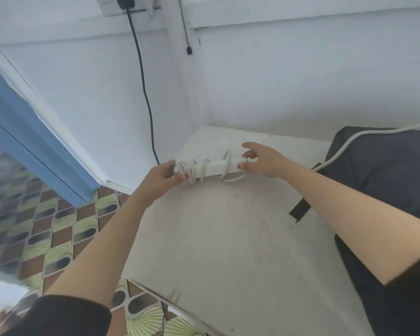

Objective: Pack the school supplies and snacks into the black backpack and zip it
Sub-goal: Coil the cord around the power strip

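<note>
White power strip (216, 167): my left hand (164, 175) grips its cord-wrapped end, my right hand (264, 161) pinches the other; black backpack (386, 166) right of both.

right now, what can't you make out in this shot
- black backpack: head view, cut by the right edge and crossed by the right forearm; zip and contents unseen.
- power strip: ends hidden in the grip of the left hand and right hand; sockets too small.
- white cord: runs off the right edge, end unseen.
- school supplies and snacks: none in frame.
- blue panel, left: blurred.
</note>
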`<state>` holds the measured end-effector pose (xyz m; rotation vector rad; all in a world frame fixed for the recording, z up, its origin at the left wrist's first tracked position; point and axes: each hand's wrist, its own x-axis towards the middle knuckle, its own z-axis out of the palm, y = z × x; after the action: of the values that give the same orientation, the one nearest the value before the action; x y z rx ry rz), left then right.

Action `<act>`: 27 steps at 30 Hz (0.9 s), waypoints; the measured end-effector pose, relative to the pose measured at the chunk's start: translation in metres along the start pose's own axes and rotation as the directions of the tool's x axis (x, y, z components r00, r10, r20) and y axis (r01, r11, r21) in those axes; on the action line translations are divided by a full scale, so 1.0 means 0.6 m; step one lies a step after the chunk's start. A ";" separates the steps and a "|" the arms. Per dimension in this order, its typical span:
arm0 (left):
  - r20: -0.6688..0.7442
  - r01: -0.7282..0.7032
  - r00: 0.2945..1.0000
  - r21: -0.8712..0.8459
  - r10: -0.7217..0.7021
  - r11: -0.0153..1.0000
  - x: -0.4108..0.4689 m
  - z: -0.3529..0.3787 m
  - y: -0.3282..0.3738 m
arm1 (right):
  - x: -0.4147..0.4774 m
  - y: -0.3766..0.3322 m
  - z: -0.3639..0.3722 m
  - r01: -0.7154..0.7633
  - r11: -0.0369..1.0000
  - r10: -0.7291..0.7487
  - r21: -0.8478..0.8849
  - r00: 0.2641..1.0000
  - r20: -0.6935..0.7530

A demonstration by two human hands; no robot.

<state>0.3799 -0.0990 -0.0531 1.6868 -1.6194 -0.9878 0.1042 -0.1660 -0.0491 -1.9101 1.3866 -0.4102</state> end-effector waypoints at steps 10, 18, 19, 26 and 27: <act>0.182 0.019 0.983 -0.164 0.012 0.986 0.029 -0.009 -0.016 | -0.010 0.009 -0.004 0.014 0.981 -0.011 0.194 1.000 -0.017; 0.267 -0.144 0.962 0.350 0.048 0.926 0.043 0.009 0.020 | -0.013 -0.004 0.003 0.021 0.990 -0.017 0.140 1.000 -0.025; 0.257 -0.146 0.965 0.341 0.057 0.929 0.044 0.012 0.019 | -0.015 -0.003 0.004 0.002 0.992 0.002 0.127 0.999 -0.033; 0.107 -0.252 0.967 0.285 0.231 0.925 0.033 0.031 0.001 | -0.038 -0.013 0.000 -0.155 0.947 0.147 -0.281 0.988 -0.050; 0.090 -0.278 0.960 0.283 0.264 0.918 0.032 0.033 -0.002 | -0.041 -0.015 -0.002 -0.168 0.931 0.169 -0.324 0.985 -0.024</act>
<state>0.3634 -0.1167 -0.0671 1.5699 -2.0510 -0.6820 0.1007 -0.1423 -0.0381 -2.0244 1.6845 -0.0957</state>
